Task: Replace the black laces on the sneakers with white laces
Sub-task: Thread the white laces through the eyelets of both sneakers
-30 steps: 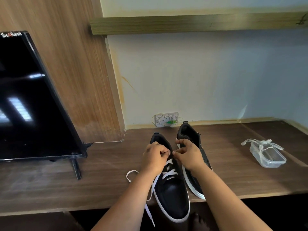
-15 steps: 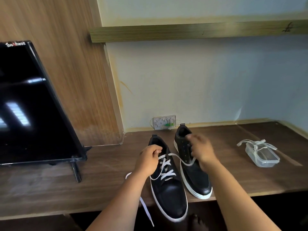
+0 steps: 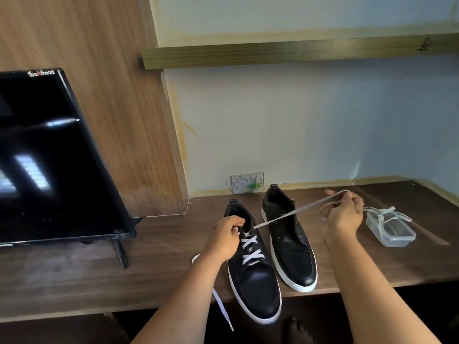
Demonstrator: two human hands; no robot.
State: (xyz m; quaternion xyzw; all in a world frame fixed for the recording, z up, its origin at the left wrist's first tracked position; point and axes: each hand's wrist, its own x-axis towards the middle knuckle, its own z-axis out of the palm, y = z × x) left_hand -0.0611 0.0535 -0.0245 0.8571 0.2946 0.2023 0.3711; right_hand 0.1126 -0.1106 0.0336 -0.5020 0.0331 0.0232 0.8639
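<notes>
Two black sneakers with white soles stand side by side on the wooden desk [image 3: 74, 276]. The left sneaker [image 3: 253, 281] has a white lace [image 3: 293, 213] crossed through its lower eyelets. My left hand [image 3: 226, 238] grips the upper edge of that sneaker near the top eyelets. My right hand [image 3: 344, 216] holds the lace's right end, stretched taut up and to the right over the right sneaker [image 3: 291, 249], which has bare eyelets. The lace's other end hangs off the desk's front edge beside my left forearm.
A clear plastic box [image 3: 391, 230] with another white lace [image 3: 382, 212] draped on it sits at the right. A black TV [image 3: 49, 157] on legs stands at the left. A wall socket [image 3: 247, 182] is behind the shoes. A shelf runs above.
My right hand has left the left sneaker's eyelets and drawn the lace end out to the right until taut. My left hand stays on the sneaker.
</notes>
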